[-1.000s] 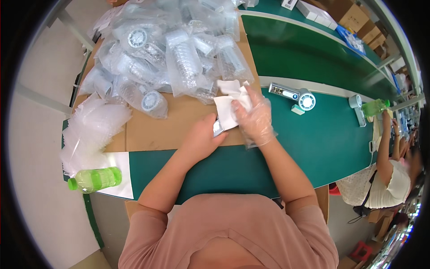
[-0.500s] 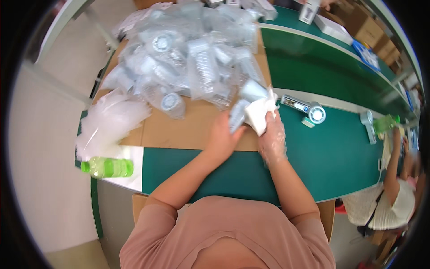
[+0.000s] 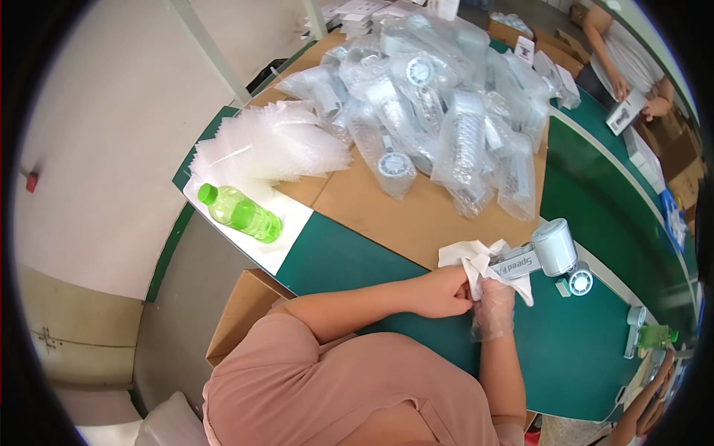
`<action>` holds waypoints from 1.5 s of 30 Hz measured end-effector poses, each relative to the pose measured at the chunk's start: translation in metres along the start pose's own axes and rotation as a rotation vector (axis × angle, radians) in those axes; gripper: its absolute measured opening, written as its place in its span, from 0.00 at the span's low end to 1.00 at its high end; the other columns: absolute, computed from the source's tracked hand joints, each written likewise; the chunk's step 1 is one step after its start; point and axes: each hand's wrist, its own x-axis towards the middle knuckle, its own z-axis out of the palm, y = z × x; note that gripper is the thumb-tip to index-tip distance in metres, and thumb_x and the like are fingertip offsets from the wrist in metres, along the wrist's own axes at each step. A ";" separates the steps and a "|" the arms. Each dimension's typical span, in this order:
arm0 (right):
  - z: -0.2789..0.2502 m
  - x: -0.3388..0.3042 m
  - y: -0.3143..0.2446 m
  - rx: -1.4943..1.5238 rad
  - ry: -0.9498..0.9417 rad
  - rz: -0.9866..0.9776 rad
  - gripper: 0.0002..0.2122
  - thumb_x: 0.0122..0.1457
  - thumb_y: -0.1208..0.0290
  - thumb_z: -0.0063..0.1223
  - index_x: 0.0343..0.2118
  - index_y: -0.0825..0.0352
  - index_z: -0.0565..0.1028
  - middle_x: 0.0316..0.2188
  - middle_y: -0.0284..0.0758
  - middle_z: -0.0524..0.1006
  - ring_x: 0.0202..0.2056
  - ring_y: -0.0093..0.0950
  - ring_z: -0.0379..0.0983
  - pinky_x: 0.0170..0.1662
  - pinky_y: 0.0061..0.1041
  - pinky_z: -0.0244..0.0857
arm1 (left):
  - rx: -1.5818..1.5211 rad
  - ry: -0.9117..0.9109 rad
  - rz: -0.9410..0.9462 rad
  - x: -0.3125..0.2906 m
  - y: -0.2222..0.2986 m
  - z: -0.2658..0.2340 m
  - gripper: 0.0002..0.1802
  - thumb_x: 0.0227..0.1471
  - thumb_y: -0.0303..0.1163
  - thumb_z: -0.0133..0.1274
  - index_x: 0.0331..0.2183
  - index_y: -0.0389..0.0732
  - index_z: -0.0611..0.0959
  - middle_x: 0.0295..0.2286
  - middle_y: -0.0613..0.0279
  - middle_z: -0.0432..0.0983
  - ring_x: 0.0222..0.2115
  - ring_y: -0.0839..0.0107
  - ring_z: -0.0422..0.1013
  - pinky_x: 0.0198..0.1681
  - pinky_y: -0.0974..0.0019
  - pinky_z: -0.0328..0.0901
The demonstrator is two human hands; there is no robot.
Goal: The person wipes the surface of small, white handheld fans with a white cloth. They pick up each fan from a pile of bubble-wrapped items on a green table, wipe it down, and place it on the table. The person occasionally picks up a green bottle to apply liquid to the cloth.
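A light blue handheld fan point(image 3: 554, 247) is held low over the table, its round head pointing to the right. My left hand point(image 3: 440, 291) is closed at the lower end of its handle, fingers curled in and partly hidden. In a clear plastic glove, my right hand point(image 3: 492, 305) presses a white cloth point(image 3: 465, 254) round the handle, close against the left hand. A second light blue fan point(image 3: 580, 280) lies behind the held one, mostly covered by it. Beside that sits a small pale green block point(image 3: 563, 288).
Bubble-wrapped fans point(image 3: 461, 141) are heaped on a cardboard sheet point(image 3: 372, 215). Left of them lie fanned-out bubble bags point(image 3: 268, 141) and a green bottle point(image 3: 242, 214). Further right are another fan point(image 3: 634, 331) and bottle point(image 3: 656, 337). Across the divider a person's hands hold a box point(image 3: 626, 111).
The view has swung left, so the table's things sit further right. The fan's head has turned to point right, and my hands have come together at its handle.
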 end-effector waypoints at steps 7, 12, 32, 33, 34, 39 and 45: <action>-0.079 -0.004 -0.007 -0.040 0.013 -0.005 0.23 0.50 0.80 0.52 0.51 0.76 0.65 0.44 0.41 0.72 0.45 0.33 0.72 0.50 0.31 0.66 | 0.331 1.045 0.021 -0.071 0.002 -0.145 0.04 0.52 0.26 0.52 0.32 0.37 0.79 0.25 0.61 0.74 0.23 0.72 0.70 0.26 0.70 0.65; -0.064 -0.015 -0.021 0.161 0.005 -0.123 0.20 0.53 0.82 0.47 0.49 0.80 0.64 0.42 0.41 0.72 0.42 0.33 0.73 0.49 0.31 0.68 | -0.279 1.475 0.095 -0.094 -0.047 -0.171 0.14 0.52 0.27 0.55 0.39 0.33 0.71 0.21 0.68 0.68 0.18 0.80 0.63 0.21 0.76 0.59; -0.071 -0.024 -0.029 -0.078 0.104 -0.036 0.16 0.51 0.78 0.57 0.44 0.70 0.73 0.41 0.38 0.76 0.44 0.30 0.73 0.49 0.26 0.66 | 0.588 0.384 0.154 0.017 0.024 -0.041 0.07 0.47 0.24 0.54 0.24 0.38 0.72 0.21 0.57 0.68 0.21 0.65 0.65 0.24 0.65 0.59; -0.069 -0.024 -0.032 0.041 0.100 -0.114 0.18 0.50 0.79 0.58 0.46 0.70 0.72 0.43 0.37 0.75 0.45 0.30 0.72 0.49 0.26 0.66 | 0.603 0.311 0.077 0.031 0.007 -0.037 0.07 0.47 0.25 0.55 0.25 0.38 0.72 0.21 0.57 0.69 0.21 0.66 0.66 0.23 0.65 0.59; -0.071 -0.023 -0.035 0.162 0.092 -0.200 0.21 0.49 0.81 0.59 0.48 0.70 0.70 0.44 0.37 0.74 0.45 0.30 0.72 0.50 0.26 0.65 | 0.624 0.288 0.055 0.039 -0.004 -0.035 0.07 0.47 0.26 0.54 0.25 0.37 0.72 0.21 0.56 0.69 0.21 0.65 0.66 0.24 0.64 0.60; -0.079 -0.028 -0.046 0.008 0.139 -0.280 0.25 0.48 0.81 0.59 0.52 0.69 0.66 0.44 0.38 0.74 0.46 0.31 0.71 0.50 0.28 0.66 | 0.689 0.238 -0.084 0.048 -0.020 -0.031 0.07 0.49 0.29 0.53 0.26 0.37 0.72 0.21 0.53 0.71 0.22 0.60 0.67 0.25 0.59 0.61; -0.076 -0.019 -0.058 -0.753 -0.120 -0.439 0.26 0.50 0.72 0.58 0.53 0.70 0.64 0.41 0.38 0.75 0.42 0.29 0.73 0.46 0.26 0.67 | 0.578 0.177 -0.056 0.049 -0.019 -0.036 0.05 0.48 0.28 0.51 0.27 0.36 0.74 0.21 0.53 0.72 0.23 0.59 0.68 0.28 0.61 0.63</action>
